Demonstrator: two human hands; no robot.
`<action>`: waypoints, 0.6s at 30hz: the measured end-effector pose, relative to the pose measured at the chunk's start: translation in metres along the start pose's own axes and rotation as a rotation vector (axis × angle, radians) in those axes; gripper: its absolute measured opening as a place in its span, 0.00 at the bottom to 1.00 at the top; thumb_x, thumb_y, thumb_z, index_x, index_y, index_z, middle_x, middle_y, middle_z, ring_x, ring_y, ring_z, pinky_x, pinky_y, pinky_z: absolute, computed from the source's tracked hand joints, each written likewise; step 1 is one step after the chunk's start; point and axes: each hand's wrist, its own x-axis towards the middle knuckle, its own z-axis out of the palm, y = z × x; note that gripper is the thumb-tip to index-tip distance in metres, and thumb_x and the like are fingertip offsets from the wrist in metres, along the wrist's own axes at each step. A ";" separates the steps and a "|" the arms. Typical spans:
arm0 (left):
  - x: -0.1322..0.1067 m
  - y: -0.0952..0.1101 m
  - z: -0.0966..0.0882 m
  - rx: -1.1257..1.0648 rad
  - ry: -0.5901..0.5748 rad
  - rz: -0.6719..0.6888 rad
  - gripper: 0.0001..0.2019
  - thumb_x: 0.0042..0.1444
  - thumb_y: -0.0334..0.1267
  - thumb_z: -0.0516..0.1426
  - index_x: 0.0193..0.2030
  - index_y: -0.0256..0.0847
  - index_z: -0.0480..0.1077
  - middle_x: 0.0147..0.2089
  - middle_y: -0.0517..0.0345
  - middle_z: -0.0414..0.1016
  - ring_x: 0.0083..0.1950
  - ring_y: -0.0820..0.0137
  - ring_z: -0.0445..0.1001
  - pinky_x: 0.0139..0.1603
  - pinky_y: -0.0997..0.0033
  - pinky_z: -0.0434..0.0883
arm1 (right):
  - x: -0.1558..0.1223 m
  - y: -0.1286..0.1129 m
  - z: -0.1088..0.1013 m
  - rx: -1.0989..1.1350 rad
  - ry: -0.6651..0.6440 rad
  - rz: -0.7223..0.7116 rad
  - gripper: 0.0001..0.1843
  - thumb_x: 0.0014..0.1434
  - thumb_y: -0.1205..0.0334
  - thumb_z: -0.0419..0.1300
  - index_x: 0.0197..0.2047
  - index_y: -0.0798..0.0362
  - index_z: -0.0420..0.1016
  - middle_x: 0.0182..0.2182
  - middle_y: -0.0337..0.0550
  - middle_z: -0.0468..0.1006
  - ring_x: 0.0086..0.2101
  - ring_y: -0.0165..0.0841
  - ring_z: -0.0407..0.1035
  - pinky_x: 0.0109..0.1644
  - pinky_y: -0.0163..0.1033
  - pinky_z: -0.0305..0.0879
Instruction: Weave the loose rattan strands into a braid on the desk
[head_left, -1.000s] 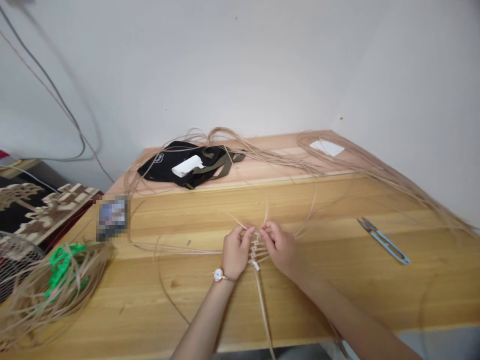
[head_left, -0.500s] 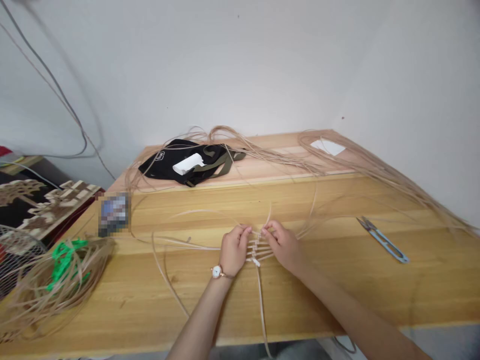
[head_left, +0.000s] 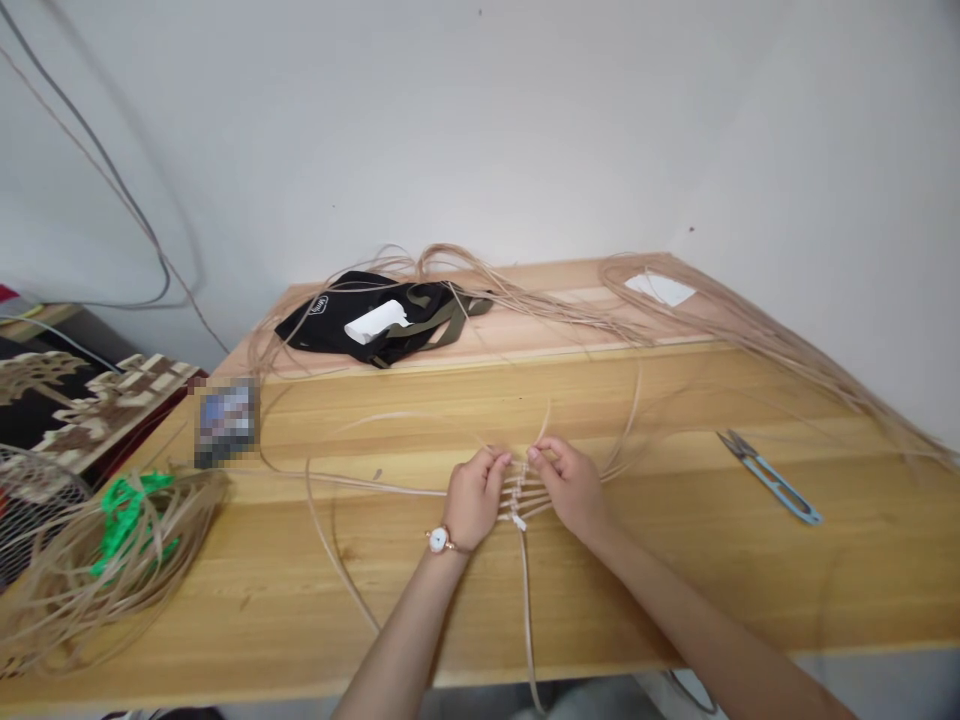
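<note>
Between my hands lies a small woven piece (head_left: 517,492) of pale rattan-like strands, with a white bit at its near end. My left hand (head_left: 474,490), with a watch at the wrist, pinches a strand at the far left of the weave. From the other side my right hand (head_left: 568,482) pinches a strand at the weave's far right, fingertips close to the left ones. Long loose strands (head_left: 390,487) run out to the left, and others curve away on the right. One strand (head_left: 528,620) hangs toward me over the table's front edge.
Thread snips (head_left: 776,480) lie on the wooden table (head_left: 675,600) at right. A strand coil (head_left: 150,580) with green ties sits at left. Behind are a black bag (head_left: 330,320), a white paper (head_left: 660,289) and long strand bundles (head_left: 795,340). A wire basket (head_left: 37,520) stands far left.
Both hands keep their pinch at the far end of the weave, with only slight finger movement. The whole view has shifted a little.
</note>
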 end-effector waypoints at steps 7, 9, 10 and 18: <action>-0.001 -0.002 0.002 -0.073 0.021 -0.050 0.10 0.55 0.39 0.48 0.30 0.37 0.67 0.26 0.58 0.72 0.28 0.74 0.69 0.31 0.77 0.64 | 0.002 -0.002 -0.004 0.116 -0.165 -0.016 0.14 0.53 0.53 0.51 0.29 0.57 0.68 0.21 0.39 0.70 0.20 0.26 0.63 0.23 0.28 0.56; -0.001 -0.001 0.002 -0.117 0.005 -0.079 0.11 0.54 0.40 0.49 0.30 0.37 0.68 0.26 0.58 0.72 0.27 0.74 0.69 0.29 0.77 0.64 | 0.001 -0.001 -0.004 0.136 -0.186 -0.027 0.14 0.53 0.53 0.50 0.28 0.57 0.66 0.19 0.37 0.67 0.19 0.25 0.60 0.22 0.28 0.55; -0.001 -0.001 0.002 -0.148 -0.010 -0.094 0.11 0.53 0.41 0.50 0.30 0.37 0.68 0.27 0.58 0.73 0.28 0.73 0.69 0.29 0.76 0.65 | 0.001 0.000 -0.003 0.145 -0.189 -0.037 0.15 0.53 0.53 0.50 0.28 0.57 0.65 0.19 0.37 0.66 0.19 0.25 0.59 0.22 0.28 0.54; 0.002 0.000 -0.001 -0.233 -0.123 -0.057 0.10 0.53 0.39 0.52 0.31 0.36 0.71 0.30 0.57 0.75 0.32 0.73 0.71 0.35 0.77 0.66 | -0.002 -0.002 -0.001 0.026 -0.162 -0.104 0.14 0.56 0.55 0.47 0.28 0.56 0.64 0.20 0.37 0.67 0.22 0.26 0.61 0.26 0.29 0.55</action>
